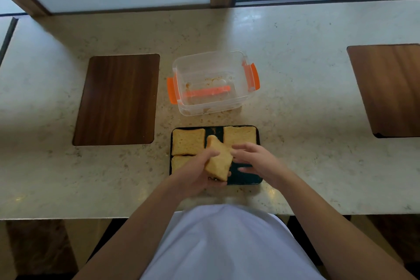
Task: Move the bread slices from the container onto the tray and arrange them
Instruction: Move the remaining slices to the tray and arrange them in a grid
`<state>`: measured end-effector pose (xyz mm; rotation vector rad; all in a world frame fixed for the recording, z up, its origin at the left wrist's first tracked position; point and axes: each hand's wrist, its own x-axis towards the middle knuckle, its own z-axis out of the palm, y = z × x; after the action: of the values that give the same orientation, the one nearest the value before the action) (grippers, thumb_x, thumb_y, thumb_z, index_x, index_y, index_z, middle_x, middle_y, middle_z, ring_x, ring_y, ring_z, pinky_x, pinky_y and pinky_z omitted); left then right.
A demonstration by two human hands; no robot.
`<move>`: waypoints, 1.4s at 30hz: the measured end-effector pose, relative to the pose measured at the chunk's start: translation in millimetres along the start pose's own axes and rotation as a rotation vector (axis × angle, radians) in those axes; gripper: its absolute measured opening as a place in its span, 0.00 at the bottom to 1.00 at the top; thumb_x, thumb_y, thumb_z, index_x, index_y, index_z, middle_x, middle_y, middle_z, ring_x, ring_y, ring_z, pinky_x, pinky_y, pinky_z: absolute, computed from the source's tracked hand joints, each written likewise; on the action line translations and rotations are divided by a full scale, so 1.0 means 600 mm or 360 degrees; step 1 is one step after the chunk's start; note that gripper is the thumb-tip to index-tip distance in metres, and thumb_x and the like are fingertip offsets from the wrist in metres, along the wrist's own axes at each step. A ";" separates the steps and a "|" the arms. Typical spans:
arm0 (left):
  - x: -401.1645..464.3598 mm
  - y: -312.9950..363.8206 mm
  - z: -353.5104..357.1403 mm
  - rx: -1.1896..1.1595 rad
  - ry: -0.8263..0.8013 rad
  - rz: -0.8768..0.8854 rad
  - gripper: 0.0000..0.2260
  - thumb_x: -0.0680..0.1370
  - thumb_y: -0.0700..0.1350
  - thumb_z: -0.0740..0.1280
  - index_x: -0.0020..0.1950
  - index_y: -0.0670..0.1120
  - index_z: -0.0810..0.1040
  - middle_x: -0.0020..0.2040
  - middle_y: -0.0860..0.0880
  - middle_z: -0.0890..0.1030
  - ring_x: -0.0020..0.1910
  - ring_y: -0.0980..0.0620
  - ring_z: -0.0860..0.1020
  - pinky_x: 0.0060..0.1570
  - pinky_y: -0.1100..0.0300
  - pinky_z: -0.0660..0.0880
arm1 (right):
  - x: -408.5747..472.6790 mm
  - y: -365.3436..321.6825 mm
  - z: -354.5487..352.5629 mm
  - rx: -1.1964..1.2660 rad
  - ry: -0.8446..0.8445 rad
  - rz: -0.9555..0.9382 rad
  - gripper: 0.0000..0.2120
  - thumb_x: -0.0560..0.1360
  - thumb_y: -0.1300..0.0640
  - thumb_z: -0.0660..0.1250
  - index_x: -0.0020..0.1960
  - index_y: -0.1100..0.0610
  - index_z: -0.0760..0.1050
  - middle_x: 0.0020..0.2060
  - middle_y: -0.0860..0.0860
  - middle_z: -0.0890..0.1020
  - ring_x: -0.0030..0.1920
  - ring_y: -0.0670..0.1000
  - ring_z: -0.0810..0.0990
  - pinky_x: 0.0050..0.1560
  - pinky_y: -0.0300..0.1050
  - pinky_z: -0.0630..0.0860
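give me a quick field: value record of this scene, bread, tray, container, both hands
container: clear container, orange latches, no slices inside, crumbs only
tray: black tray near counter edge
slices lying flat: far-left slice, far-right slice, near-left slice partly hidden
held slice: tilted slice above tray
left hand: left hand grips held slice
right hand: right hand open, fingers at slice edge
free spot: near-right of tray
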<state>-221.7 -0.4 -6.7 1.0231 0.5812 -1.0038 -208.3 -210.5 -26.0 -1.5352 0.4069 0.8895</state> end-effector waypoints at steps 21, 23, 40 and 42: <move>0.073 -0.043 0.041 0.1514 0.0643 0.0229 0.02 0.80 0.44 0.67 0.50 0.46 0.78 0.47 0.45 0.82 0.46 0.47 0.81 0.51 0.45 0.81 | -0.024 0.076 -0.043 -0.0119 0.0641 0.0062 0.12 0.76 0.61 0.70 0.59 0.57 0.77 0.50 0.53 0.83 0.49 0.50 0.84 0.51 0.50 0.83; 0.077 -0.047 0.044 0.1548 0.0685 0.0222 0.05 0.78 0.43 0.70 0.51 0.48 0.75 0.46 0.46 0.82 0.46 0.48 0.81 0.48 0.49 0.82 | -0.025 0.080 -0.044 -0.0235 0.0674 0.0046 0.11 0.76 0.59 0.70 0.59 0.56 0.77 0.50 0.51 0.83 0.50 0.50 0.83 0.54 0.54 0.82; 0.096 -0.043 0.039 0.1472 0.0761 0.0174 0.09 0.80 0.44 0.64 0.40 0.49 0.76 0.49 0.39 0.84 0.48 0.44 0.83 0.54 0.43 0.81 | -0.004 0.074 -0.038 -0.0676 0.0623 -0.0001 0.21 0.80 0.54 0.64 0.71 0.57 0.73 0.62 0.52 0.81 0.56 0.48 0.77 0.55 0.44 0.74; 0.096 -0.044 0.037 0.1480 0.0762 0.0165 0.10 0.79 0.43 0.64 0.38 0.51 0.75 0.48 0.39 0.84 0.48 0.44 0.83 0.53 0.44 0.81 | -0.005 0.075 -0.038 -0.0721 0.0619 -0.0006 0.21 0.79 0.54 0.65 0.71 0.58 0.73 0.61 0.52 0.81 0.54 0.48 0.78 0.52 0.43 0.73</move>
<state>-219.9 -48.0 -54.2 2.1331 0.4258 -0.9406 -235.0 -241.3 -55.6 -2.1398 0.5020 0.7053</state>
